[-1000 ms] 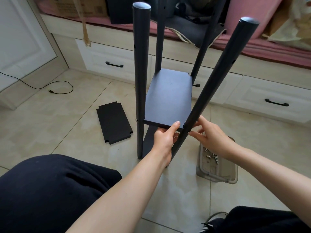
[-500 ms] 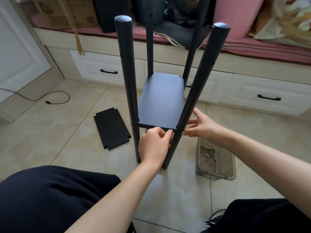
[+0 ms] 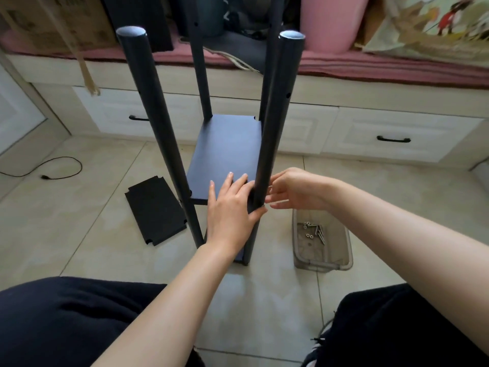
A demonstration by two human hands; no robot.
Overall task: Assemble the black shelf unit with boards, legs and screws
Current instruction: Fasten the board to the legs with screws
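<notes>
A change is seen over the last second: the left hand [image 3: 232, 207], which had been curled under the front edge of the fitted board [image 3: 225, 154], has been laid flat on the board's near right corner, fingers straight and spread, thumb reaching across to the near right leg [image 3: 275, 123]. The right hand [image 3: 293, 189] has been kept just beside that leg, fingers extended and loosely apart; whether anything is pinched between them cannot be told, since the fingertips are hidden behind the leg. The frame has also been brought more upright in the view. This is judged to mean that the board's corner is being pressed into line with a hole in the leg, so that a screw can be driven there.

Taken from left to right: at centre left of the frame a spare board [image 3: 154, 210] is seen lying flat on the floor tiles, matt black with notched corners, untouched. Right of it, in the middle of the frame, the shelf unit stands on the floor. Its near left leg [image 3: 156, 123] is a dark round tube with a capped top and side holes, and two further legs rise behind the fitted board. A lower board is partly visible beneath the hands. At lower right a clear plastic tray [image 3: 341, 260] sits on the floor near the unit, with the screws [image 3: 318, 233] and small nuts lying loose in it.
</notes>
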